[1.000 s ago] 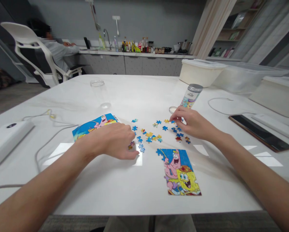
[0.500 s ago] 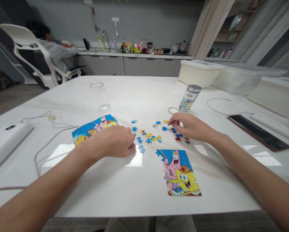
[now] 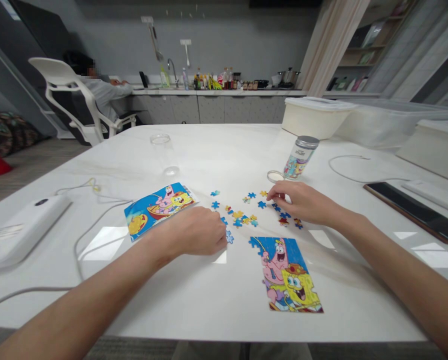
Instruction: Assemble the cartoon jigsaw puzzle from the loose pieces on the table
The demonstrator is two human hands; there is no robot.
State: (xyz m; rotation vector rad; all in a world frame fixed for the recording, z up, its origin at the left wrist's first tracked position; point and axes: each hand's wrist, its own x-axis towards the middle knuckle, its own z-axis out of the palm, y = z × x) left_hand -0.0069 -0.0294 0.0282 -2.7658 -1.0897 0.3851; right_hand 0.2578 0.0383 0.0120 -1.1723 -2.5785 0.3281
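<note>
My left hand (image 3: 203,230) is closed, knuckles up, at the left edge of the loose jigsaw pieces (image 3: 239,218). It partly covers a blue piece (image 3: 229,237); its fingertips are hidden, so what they hold cannot be made out. My right hand (image 3: 297,200) is bent over the right side of the pieces, fingers curled down. A yellow piece (image 3: 263,193) lies just beside its fingertips, and whether they pinch one is unclear. Nearer to me lies a partly joined cartoon puzzle (image 3: 289,275). The picture sheet (image 3: 158,207) lies beyond my left forearm.
A printed canister (image 3: 301,157) stands behind my right hand, with a round lid (image 3: 275,176) beside it. A clear jar (image 3: 164,155) is at the back left. Cables, a white device (image 3: 25,227), a dark tablet (image 3: 415,210) and storage boxes (image 3: 316,117) flank the table. A person sits far left.
The view has shifted, so the table things appear lower and further right. My left hand has moved right, now partly covering blue pieces that showed before. My right hand stays about the same.
</note>
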